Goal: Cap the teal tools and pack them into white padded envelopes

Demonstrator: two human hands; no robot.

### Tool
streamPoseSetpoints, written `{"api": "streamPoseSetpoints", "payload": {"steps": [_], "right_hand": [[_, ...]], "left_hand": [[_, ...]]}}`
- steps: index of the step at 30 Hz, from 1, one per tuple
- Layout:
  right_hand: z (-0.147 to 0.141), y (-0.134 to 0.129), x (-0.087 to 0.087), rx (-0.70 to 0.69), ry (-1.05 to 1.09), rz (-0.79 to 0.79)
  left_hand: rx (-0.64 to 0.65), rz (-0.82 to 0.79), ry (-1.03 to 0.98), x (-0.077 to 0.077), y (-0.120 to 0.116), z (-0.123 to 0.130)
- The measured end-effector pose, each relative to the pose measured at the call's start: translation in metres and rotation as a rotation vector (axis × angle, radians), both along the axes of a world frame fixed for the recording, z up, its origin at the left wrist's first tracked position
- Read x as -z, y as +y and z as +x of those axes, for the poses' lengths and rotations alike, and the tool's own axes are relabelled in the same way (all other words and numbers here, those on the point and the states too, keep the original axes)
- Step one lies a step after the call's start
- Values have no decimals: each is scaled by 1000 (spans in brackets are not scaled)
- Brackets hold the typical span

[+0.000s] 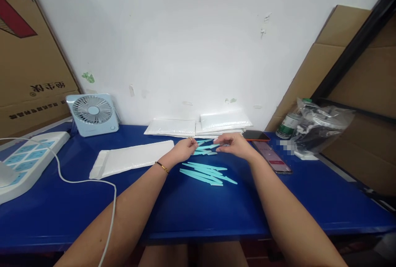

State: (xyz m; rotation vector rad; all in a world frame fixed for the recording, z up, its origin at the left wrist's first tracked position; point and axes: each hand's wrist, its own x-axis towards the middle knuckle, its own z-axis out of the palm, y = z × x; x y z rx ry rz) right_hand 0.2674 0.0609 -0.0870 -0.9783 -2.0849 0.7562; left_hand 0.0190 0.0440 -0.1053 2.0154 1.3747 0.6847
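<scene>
Slim turquoise eyebrow razors lie on the blue table in two groups. The near group of eyebrow razors (202,174) is loosely fanned out in front of me. Just beyond it, my left hand (183,150) is closed, thumb and fingers pinching the left ends of the far eyebrow razors (204,151). From the right, my right hand (233,145) reaches over the same group, its thumb and index finger around the end of one razor. The fingers partly hide how many razors each hand touches.
A white padded mailer (133,159) lies left of the hands; more white mailers (170,127) are stacked by the wall. A small fan (93,112), power strip (34,157) and white cable (89,181) are at left. Phone (274,157), bottle (288,126) and plastic bag (321,128) sit right.
</scene>
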Motion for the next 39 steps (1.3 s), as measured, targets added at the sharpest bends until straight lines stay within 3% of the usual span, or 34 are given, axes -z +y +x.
{"api": "streamPoseSetpoints", "payload": {"steps": [3, 5, 9, 11, 15, 20, 23, 27, 29, 33, 39], "right_hand": [[24, 12, 5, 257, -152, 96], [37, 20, 12, 400, -332, 131], [42, 29, 27, 393, -569, 106], [37, 29, 30, 398, -602, 111], [28, 27, 26, 421, -662, 117], [26, 27, 25, 470, -673, 93], [25, 25, 25, 426, -493, 4], [21, 16, 15, 296, 185, -277], [16, 11, 7, 223, 420, -350], [8, 4, -1, 92, 516, -432], [-1, 1, 1, 34, 497, -458]], "left_hand": [[-64, 185, 147, -1, -2, -3], [-38, 265, 200, -4, -6, -1], [249, 205, 195, -10, -20, 10], [326, 181, 212, -9, -25, 17], [284, 108, 227, -4, -28, 27], [264, 42, 111, -1, -22, 21], [204, 18, -4, -1, -17, 15], [124, -42, -125, -2, -11, 11], [97, -93, -190, -2, -9, 10], [51, -134, -272, -2, -6, 8], [28, -130, -279, -4, -6, 7]]}}
